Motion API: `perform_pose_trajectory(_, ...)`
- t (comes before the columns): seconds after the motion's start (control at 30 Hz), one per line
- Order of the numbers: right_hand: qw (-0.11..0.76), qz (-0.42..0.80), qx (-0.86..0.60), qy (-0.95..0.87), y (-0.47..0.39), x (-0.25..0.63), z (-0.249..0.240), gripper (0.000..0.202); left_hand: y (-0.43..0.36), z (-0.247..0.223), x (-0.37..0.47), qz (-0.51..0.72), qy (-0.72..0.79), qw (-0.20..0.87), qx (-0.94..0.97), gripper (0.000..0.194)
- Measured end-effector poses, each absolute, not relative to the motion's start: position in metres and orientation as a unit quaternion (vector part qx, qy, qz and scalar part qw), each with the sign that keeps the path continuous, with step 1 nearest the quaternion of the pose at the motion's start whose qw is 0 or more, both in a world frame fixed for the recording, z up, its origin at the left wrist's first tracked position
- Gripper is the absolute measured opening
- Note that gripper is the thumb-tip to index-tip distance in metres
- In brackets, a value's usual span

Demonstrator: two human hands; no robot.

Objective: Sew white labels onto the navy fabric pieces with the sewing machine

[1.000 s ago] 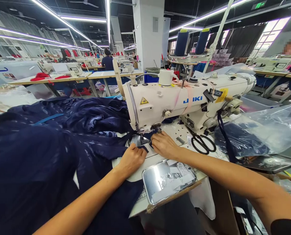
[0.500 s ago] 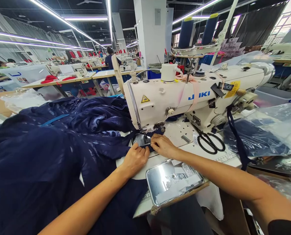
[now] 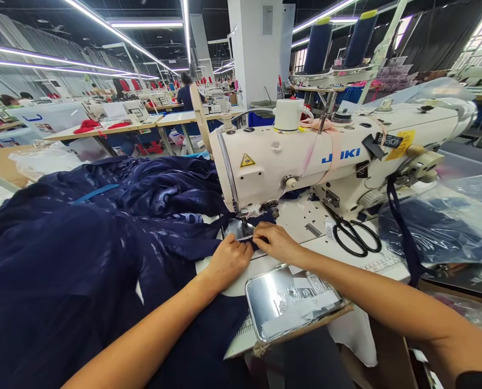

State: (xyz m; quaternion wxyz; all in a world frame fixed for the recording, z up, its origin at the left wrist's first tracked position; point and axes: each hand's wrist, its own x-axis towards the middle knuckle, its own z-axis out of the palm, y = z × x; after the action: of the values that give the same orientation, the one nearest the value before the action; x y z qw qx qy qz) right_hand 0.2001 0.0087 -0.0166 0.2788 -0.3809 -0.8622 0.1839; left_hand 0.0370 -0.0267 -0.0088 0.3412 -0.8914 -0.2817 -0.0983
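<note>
Navy fabric (image 3: 91, 243) spreads over the left side and runs in a narrow strip to the needle area of a white sewing machine (image 3: 265, 167). My left hand (image 3: 231, 260) is closed on the strip's edge, just in front of the presser foot (image 3: 245, 226). Right beside it, my right hand (image 3: 276, 243) pinches the same navy fabric, thumb and fingers together. The two hands nearly touch. The bit of cloth between them is mostly hidden by the fingers.
Black-handled scissors (image 3: 356, 237) lie right of my right hand. A metal tray (image 3: 261, 308) with paper labels sits at the table's front edge. Plastic-wrapped navy cloth (image 3: 439, 227) is at the right. Thread cones (image 3: 318, 47) stand behind; a person (image 3: 186, 96) is far back.
The whole view has shifted, so the machine and table appear slightly further right. Both hands keep their grip on the fabric by the presser foot, with little visible movement.
</note>
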Motion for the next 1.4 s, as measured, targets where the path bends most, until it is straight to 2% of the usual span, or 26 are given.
perform_pose_trajectory(0.13, 0.265, 0.169, -0.344, -0.885, 0.001, 0.205, -0.018, 0.014, -0.025, -0.011, 0.038, -0.098, -0.288, 0.314, -0.899, 0.023)
perform_pose_trajectory(0.37, 0.125, -0.078, -0.345, -0.927, -0.021, 0.202, -0.014, 0.021, -0.033, 0.007, 0.030, -0.075, -0.323, 0.253, -0.909, 0.013)
perform_pose_trajectory(0.5, 0.074, -0.113, -0.261, -0.956, -0.010, 0.208, -0.007, 0.024, -0.041, 0.026, 0.010, -0.098, -0.341, 0.151, -0.923, 0.013)
perform_pose_trajectory(0.6, 0.058, -0.132, -0.177, -0.974, 0.008, 0.216, -0.002, 0.028, -0.039, 0.021, 0.002, -0.108, -0.336, 0.050, -0.934, 0.016)
perform_pose_trajectory(0.67, 0.063, -0.143, -0.147, -0.977, 0.020, 0.220, -0.001, 0.029, -0.034, 0.011, 0.005, -0.125, -0.347, 0.020, -0.929, 0.018)
perform_pose_trajectory(0.83, 0.095, -0.139, -0.132, -0.977, 0.041, 0.224, -0.010, 0.032, -0.025, -0.005, 0.024, -0.157, -0.383, 0.058, -0.908, 0.017)
perform_pose_trajectory(1.4, 0.126, -0.058, -0.172, -0.975, 0.055, 0.224, -0.024, 0.038, -0.022, -0.011, 0.036, -0.175, -0.410, 0.128, -0.886, 0.017)
